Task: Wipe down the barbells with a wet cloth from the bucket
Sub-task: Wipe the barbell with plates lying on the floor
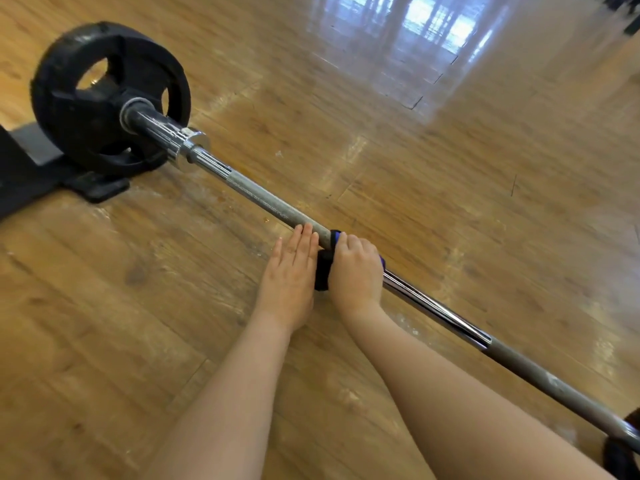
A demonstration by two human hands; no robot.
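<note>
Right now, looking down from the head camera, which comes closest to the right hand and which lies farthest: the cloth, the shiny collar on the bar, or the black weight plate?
From the right hand:
1. The cloth, wrapped round the bar inside its grip.
2. The shiny collar, up the bar to the left.
3. The black weight plate, beyond the collar at the bar's far left end.

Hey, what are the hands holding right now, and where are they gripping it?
The right hand grips a dark cloth wrapped around the barbell shaft. The left hand holds nothing; its straight fingers rest against the bar.
</note>
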